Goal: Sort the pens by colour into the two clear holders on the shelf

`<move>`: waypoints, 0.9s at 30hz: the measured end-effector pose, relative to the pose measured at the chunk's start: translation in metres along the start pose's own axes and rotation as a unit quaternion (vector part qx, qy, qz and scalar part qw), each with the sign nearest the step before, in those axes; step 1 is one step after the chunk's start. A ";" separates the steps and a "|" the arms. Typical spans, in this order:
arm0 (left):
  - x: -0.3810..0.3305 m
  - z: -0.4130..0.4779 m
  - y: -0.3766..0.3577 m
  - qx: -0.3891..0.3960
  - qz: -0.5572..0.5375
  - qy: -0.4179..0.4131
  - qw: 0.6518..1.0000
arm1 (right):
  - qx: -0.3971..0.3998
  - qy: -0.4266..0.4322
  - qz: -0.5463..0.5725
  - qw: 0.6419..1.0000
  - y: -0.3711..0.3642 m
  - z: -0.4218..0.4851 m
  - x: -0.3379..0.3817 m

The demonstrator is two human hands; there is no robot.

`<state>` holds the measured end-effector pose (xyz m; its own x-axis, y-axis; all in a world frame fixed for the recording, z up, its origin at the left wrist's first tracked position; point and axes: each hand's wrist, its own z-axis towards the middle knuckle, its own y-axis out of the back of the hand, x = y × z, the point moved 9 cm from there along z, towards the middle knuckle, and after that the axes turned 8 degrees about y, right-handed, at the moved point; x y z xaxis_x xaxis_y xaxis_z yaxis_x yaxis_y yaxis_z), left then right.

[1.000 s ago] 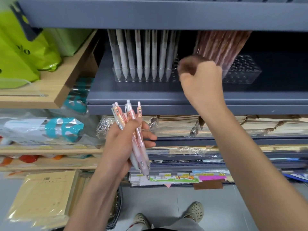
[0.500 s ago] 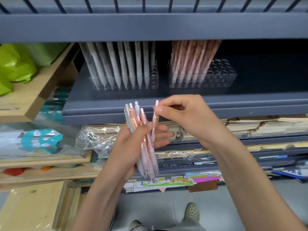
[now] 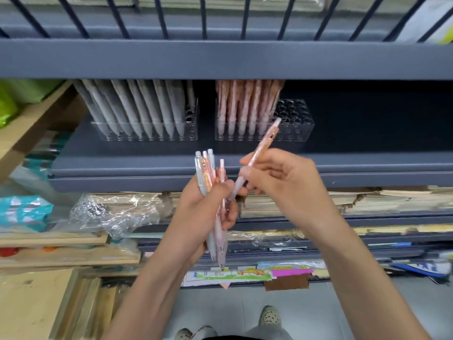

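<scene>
My left hand (image 3: 208,212) grips a bundle of pens (image 3: 212,182), pink and pale grey mixed, tips pointing down. A single pink pen (image 3: 263,146) is pinched in my right hand (image 3: 284,182), tilted up to the right, just apart from the bundle. On the grey shelf (image 3: 147,163) behind stand two clear holders. The left holder (image 3: 191,128) is filled with several white-grey pens (image 3: 137,106). The right holder (image 3: 296,128) has several pink pens (image 3: 242,104) in its left half, and its right half shows open holes.
An upper shelf beam (image 3: 225,57) overhangs the holders and hides the pens' tops. Stacks of paper packs (image 3: 382,200) fill the lower shelves. Wooden shelving (image 3: 29,133) with green and teal packages stands at the left. My shoes (image 3: 269,317) are on the floor below.
My right hand came back from the pink holder to the bundle, pinched one pink pen and has pulled it out to the right. The view has tilted upward.
</scene>
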<state>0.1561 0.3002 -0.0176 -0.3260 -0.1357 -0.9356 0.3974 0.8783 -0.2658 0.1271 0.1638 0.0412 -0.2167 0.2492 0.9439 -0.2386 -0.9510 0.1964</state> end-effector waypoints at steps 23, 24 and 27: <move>-0.002 -0.002 -0.013 -0.044 -0.037 -0.010 0.998 | -0.071 0.071 -0.490 0.866 0.068 0.105 0.020; -0.002 -0.002 -0.011 -0.047 -0.040 -0.011 0.998 | -0.065 0.071 -0.496 0.863 0.066 0.106 0.022; -0.002 -0.003 -0.006 -0.049 -0.044 -0.004 0.998 | -0.052 0.062 -0.508 0.858 0.062 0.110 0.021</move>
<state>0.1514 0.2963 -0.0132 -0.3488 -0.2177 -0.9116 0.2816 0.9034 -0.3235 0.2121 0.0904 0.1028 0.0552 0.9631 0.2636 -0.4456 -0.2125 0.8697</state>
